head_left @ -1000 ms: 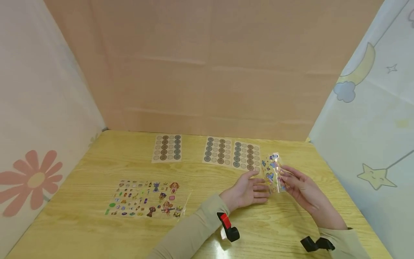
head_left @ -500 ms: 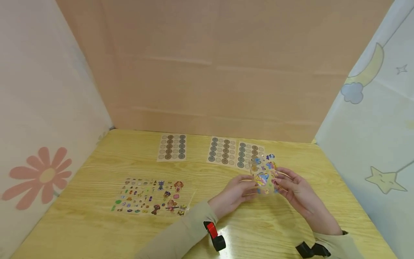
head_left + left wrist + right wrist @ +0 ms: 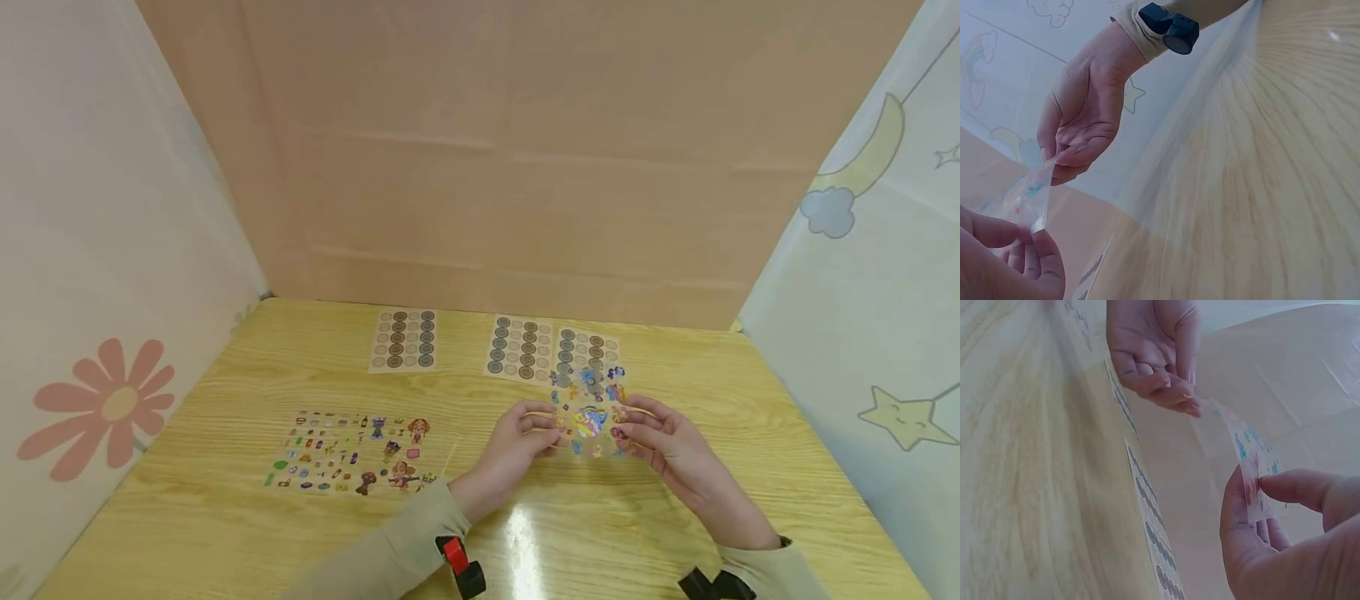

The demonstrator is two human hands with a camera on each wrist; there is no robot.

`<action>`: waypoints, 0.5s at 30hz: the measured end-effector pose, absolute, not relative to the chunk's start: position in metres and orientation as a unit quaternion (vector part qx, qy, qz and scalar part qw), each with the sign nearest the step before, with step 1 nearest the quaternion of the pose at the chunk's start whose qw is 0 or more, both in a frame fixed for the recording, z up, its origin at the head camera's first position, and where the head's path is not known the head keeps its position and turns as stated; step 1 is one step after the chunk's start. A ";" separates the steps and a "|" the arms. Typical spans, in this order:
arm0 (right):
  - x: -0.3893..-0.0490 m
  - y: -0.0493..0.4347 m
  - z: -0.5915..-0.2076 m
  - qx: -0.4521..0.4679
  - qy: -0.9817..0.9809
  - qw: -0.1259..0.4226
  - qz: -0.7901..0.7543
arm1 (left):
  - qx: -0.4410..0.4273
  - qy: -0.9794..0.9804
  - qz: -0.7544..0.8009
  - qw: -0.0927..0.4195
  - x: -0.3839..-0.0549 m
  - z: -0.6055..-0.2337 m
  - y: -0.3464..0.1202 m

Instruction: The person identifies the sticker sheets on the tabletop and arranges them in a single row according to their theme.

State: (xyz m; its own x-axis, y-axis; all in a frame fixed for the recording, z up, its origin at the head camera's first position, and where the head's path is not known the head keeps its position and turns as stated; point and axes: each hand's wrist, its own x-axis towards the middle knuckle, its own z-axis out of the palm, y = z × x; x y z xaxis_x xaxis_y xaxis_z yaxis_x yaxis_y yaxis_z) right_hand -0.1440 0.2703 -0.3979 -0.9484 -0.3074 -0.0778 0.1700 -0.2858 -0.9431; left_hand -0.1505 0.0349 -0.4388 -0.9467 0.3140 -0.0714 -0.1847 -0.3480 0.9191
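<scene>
A clear sticker sheet [image 3: 591, 417] printed with small colourful cartoon figures is held up above the table between both hands. The left hand [image 3: 510, 454] pinches its left edge between thumb and fingers. On the opposite edge, the right hand [image 3: 678, 454] grips it with the thumb in front and fingers behind. In the left wrist view the sheet [image 3: 1029, 194] spans the gap between the two hands. The right wrist view shows the sheet [image 3: 1254, 456] slightly bent, with the right thumb [image 3: 1291, 487] pressing on its face.
A larger clear sticker sheet [image 3: 352, 450] with many small pictures lies at the left of the wooden table [image 3: 225, 533]. Behind stand in a row a sheet of round stickers [image 3: 403, 340], a second one [image 3: 517, 346] and a third [image 3: 592, 346], partly covered. A pink-brown wall [image 3: 480, 208] closes the back.
The sticker sheet has moved left and turned to face the camera. My left hand, open a second ago, now pinches its left edge. The right hand has kept its hold.
</scene>
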 end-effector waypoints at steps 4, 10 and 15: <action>-0.143 0.264 -0.402 -0.026 0.629 0.158 -0.761 | 0.044 0.570 0.809 0.136 -0.144 -0.441 0.023; -0.143 0.255 -0.414 0.005 0.684 0.200 -0.702 | 0.017 0.585 0.800 0.137 -0.132 -0.444 0.005; -0.141 0.247 -0.422 -0.014 0.678 0.230 -0.698 | -0.001 0.603 0.784 0.146 -0.126 -0.443 -0.012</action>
